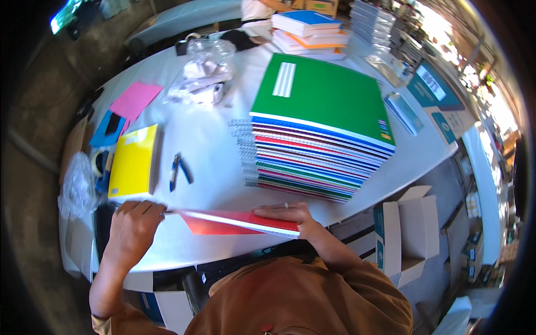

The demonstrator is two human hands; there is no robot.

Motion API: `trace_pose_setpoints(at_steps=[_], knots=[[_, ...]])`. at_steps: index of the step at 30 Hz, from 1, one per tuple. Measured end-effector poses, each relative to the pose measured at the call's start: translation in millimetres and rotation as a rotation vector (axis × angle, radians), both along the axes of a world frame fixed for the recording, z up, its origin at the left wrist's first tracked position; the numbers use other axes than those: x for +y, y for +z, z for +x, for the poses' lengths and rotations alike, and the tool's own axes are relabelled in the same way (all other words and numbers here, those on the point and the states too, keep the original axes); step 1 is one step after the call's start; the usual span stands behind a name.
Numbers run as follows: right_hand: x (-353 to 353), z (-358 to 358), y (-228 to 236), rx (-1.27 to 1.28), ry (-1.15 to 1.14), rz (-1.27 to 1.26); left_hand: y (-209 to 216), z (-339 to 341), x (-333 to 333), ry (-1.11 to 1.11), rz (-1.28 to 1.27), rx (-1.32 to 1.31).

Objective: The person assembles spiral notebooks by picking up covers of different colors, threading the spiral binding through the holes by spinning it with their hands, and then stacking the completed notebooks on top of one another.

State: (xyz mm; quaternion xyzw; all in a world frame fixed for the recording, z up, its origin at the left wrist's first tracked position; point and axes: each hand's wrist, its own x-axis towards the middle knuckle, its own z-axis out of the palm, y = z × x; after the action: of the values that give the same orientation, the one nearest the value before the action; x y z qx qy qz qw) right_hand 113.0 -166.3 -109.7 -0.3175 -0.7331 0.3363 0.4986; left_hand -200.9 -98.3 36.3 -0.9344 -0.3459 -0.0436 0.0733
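A thin red notebook (237, 221), tilted and seen nearly edge-on, is held in front of me at the near side of the table. My left hand (133, 230) is closed at its left end; the fingertips and exactly what they pinch are hidden. Across the red cover lie the fingers of my right hand (287, 215), gripping the right end, with a ring on one finger. Just beyond stands a tall stack of spiral notebooks (326, 100), green cover on top. Pliers (178, 170) with dark blue handles lie to its left. A yellow notebook (134, 159) rests beyond my left hand.
Pink sheet (135, 100), blue piece (106, 131) and clear plastic wrap (81, 184) lie at left. Crumpled plastic (204, 75) and more books (307, 33) sit at the far side. An open carton (410, 237) stands right, below the table edge. Another person (258, 10) is at the back.
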Motion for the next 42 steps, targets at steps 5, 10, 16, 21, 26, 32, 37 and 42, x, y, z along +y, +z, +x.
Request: trace_pose_setpoints(at_steps=[5,10,16,21,26,32,37,42], knots=[[-4,2,-8,0.003,-0.013,0.019,-2,27,-4,0.088,0.24,-0.181],[-4,-5,-5,-0.028,0.014,0.034,-16,9,-4,0.1,0.262,-0.143],[-10,-18,9,-0.096,-0.224,0.127,-158,-6,-5,0.08,0.201,-0.245],[-6,-33,1,-0.086,-0.167,0.196,-177,-107,39,0.067,0.177,-0.086],[-2,-28,-10,-0.058,-0.263,0.229,-175,-18,3,-0.023,0.624,-0.363],[-8,-44,-1,-0.098,-0.16,0.195,-188,-14,19,0.116,0.542,-0.658],[-8,-39,-12,0.007,-0.148,0.089,-182,-25,7,0.131,0.596,-0.585],[-2,-38,-15,0.024,-0.222,0.112,-230,-15,-24,0.185,0.106,-0.447]])
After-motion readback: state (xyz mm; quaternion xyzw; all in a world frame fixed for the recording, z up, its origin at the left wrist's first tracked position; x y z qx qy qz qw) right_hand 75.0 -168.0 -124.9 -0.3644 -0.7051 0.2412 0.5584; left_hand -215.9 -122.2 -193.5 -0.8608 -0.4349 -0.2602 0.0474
